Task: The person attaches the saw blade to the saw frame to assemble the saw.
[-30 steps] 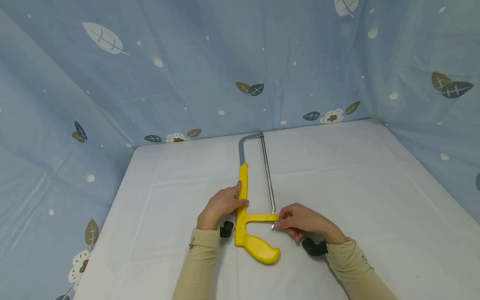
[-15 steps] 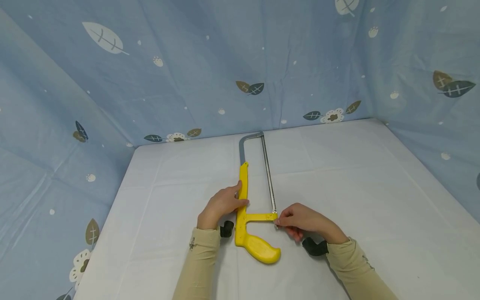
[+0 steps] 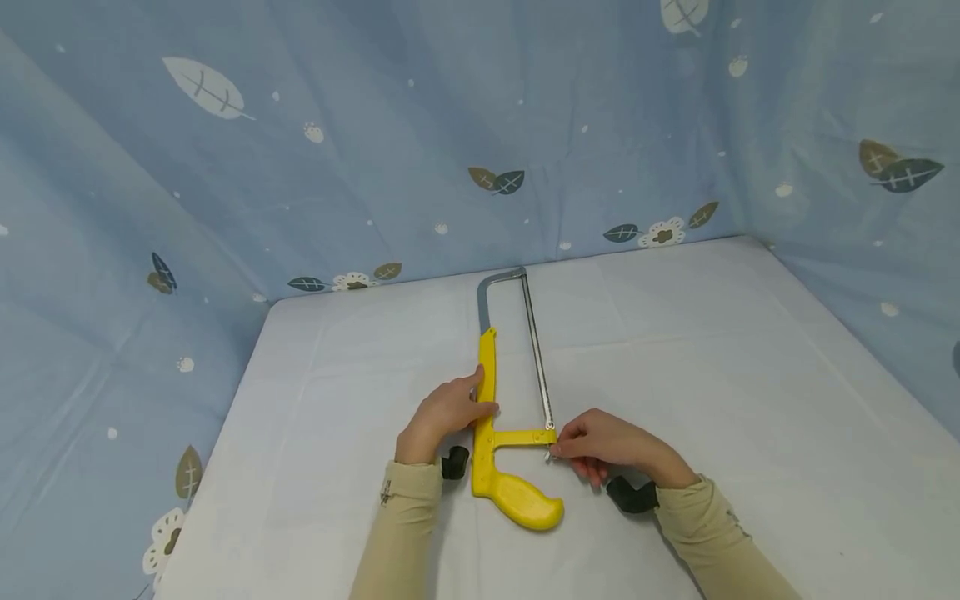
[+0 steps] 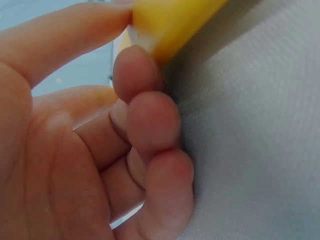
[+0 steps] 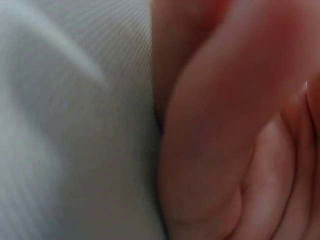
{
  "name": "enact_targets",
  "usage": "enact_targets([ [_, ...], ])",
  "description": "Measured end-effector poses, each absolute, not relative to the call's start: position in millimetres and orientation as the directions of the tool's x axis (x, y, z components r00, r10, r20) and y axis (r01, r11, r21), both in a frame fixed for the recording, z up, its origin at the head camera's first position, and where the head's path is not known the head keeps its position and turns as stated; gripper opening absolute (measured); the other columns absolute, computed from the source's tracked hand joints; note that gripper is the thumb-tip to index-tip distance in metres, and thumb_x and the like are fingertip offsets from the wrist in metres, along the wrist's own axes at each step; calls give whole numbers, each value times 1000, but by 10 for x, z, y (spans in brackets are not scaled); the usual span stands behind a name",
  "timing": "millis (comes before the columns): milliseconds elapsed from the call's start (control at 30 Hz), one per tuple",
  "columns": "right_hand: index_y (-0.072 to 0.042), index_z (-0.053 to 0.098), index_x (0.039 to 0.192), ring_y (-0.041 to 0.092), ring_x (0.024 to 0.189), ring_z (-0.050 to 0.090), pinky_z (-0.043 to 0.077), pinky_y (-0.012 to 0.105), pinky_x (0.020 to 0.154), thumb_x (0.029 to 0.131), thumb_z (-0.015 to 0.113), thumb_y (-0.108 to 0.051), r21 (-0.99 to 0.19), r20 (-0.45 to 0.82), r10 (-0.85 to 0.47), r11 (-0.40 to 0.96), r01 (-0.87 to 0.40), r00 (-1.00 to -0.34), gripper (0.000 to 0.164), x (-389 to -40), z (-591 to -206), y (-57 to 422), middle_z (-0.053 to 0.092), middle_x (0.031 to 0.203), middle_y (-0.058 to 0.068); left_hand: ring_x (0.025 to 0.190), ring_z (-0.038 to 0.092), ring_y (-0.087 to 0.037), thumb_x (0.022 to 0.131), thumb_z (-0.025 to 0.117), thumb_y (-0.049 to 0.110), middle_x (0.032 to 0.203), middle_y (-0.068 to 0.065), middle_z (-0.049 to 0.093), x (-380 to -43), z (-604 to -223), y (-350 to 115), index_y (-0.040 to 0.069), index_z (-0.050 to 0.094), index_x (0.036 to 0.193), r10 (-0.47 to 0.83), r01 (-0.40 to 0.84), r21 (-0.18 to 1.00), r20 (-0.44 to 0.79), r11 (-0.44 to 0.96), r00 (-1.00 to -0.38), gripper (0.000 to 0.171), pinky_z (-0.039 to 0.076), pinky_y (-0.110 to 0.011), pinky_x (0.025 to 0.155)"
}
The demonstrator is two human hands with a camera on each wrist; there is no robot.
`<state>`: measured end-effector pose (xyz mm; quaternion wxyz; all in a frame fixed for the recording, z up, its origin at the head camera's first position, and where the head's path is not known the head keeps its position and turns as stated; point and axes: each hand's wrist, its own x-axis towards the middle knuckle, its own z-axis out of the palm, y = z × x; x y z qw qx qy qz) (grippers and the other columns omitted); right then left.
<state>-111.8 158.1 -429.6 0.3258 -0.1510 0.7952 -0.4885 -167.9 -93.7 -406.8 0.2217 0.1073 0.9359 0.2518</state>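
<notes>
A hacksaw (image 3: 517,502) with a yellow handle and grey front frame lies flat on the white-covered table. Its thin blade (image 3: 537,354) runs along the right side. My left hand (image 3: 442,415) grips the yellow frame bar, thumb on one side and fingers on the other; in the left wrist view the yellow bar (image 4: 175,25) shows at the top, beside curled fingers (image 4: 152,122). At the blade's near end, my right hand (image 3: 607,442) pinches the small metal wing nut (image 3: 550,456) below the yellow crosspiece (image 3: 521,437). The right wrist view holds only blurred curled fingers (image 5: 210,130) against the cloth.
The white cloth (image 3: 360,367) covers the whole tabletop. Blue leaf-patterned curtains (image 3: 420,125) hang along the back and both sides, close behind the saw's far tip. Black wrist mounts (image 3: 632,495) sit under both wrists.
The wing nut at my right fingertips has turned slightly back and forth. My left hand and the hacksaw stay in place; the head view shifts a little.
</notes>
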Motion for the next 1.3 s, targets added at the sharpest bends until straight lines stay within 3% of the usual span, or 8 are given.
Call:
enact_targets([
  [467, 0, 57, 75, 14, 37, 47, 41, 24, 39, 81, 64, -32, -889, -364, -547, 446, 106, -754, 33, -1138, -4325, 1594, 49, 51, 2, 66, 49, -16, 83, 59, 42, 70, -2, 52, -1690, -4088, -940, 18, 22, 143, 300, 85, 510, -356, 856, -885, 75, 36, -32, 75],
  [567, -1, 58, 75, 13, 37, 47, 41, 24, 39, 81, 64, -33, -889, -366, -543, 444, 111, -756, 33, -1134, -4320, 1603, 49, 51, 2, 85, 51, -16, 83, 59, 43, 101, -3, 59, -1692, -4071, -925, 18, 23, 143, 295, 86, 502, -354, 861, -888, 74, 37, -34, 81],
  [700, -1, 59, 75, 13, 37, 47, 41, 24, 39, 81, 64, -32, -888, -368, -540, 444, 115, -757, 32, -1118, -4323, 1608, 49, 50, 2, 105, 44, -18, 83, 59, 42, 137, -4, 38, -1673, -4053, -910, 17, 24, 142, 295, 90, 496, -354, 864, -888, 73, 35, -37, 89],
  [1300, -2, 63, 72, 14, 38, 49, 40, 25, 39, 82, 62, -38, -886, -370, -568, 454, 94, -735, 37, -1143, -4342, 1603, 50, 50, 3, 101, 45, -19, 83, 59, 42, 136, -4, 39, -1656, -4060, -930, 19, 23, 142, 278, 71, 495, -360, 866, -891, 73, 35, -35, 85],
])
